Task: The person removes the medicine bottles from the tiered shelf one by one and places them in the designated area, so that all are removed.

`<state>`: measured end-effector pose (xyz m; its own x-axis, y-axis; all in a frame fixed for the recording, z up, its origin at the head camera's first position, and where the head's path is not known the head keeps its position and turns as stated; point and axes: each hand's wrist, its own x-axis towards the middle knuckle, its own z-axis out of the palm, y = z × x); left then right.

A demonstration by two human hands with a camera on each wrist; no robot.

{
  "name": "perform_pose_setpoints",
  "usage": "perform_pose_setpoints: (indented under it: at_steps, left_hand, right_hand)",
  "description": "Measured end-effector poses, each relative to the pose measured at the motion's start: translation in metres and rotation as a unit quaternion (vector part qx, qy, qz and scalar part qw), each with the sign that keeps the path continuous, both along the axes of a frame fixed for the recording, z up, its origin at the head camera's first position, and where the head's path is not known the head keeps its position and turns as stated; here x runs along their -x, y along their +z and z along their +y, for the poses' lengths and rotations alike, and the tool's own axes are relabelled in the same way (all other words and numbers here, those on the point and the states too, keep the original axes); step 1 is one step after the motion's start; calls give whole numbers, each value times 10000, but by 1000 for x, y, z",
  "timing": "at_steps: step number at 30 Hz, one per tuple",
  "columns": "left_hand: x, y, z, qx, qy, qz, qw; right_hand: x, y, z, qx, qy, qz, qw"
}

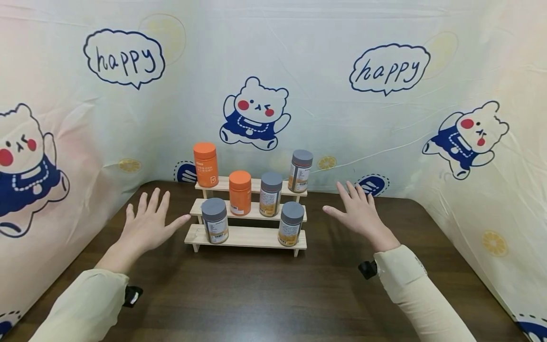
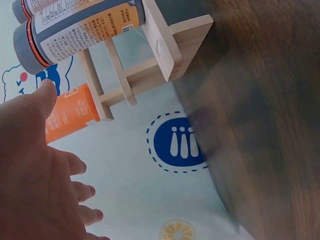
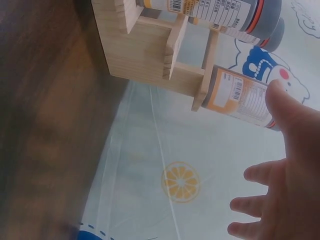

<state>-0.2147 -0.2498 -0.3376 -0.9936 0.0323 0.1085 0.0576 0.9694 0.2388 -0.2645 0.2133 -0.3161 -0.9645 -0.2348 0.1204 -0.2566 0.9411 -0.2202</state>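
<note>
A three-step wooden rack [image 1: 249, 236] stands on the table with bottles on every step. On the top step are an orange bottle [image 1: 206, 165] at left and a grey-capped bottle [image 1: 300, 171] at right. The middle step bears another orange bottle [image 1: 240, 194] beside a grey-capped one [image 1: 270, 194]. Two grey-capped bottles, left [image 1: 215, 221] and right [image 1: 291, 224], occupy the bottom step. My left hand [image 1: 147, 225] is spread to the left of the rack, fingers straight, holding nothing. To the rack's right, my right hand [image 1: 359, 211] is likewise spread and holds nothing.
The dark wooden table [image 1: 248, 294] extends in front of the rack and to both sides. A pale cloth [image 1: 320, 42] printed with bears and "happy" bubbles hangs behind and along both sides. Dark wrist cameras [image 1: 133, 296] sit on both sleeves.
</note>
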Motion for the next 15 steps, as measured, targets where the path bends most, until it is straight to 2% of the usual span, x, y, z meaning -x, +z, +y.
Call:
perform_pose_setpoints:
  at_steps: [9,15]
  left_hand:
    - [0,-8,-7,-60,30,-29,10000]
    - [0,-16,-12,-199,-59,-70,9998]
  right_hand:
    - [6,8,-5,12,154,137,9998]
    - [12,14,-8,230,300,291,9989]
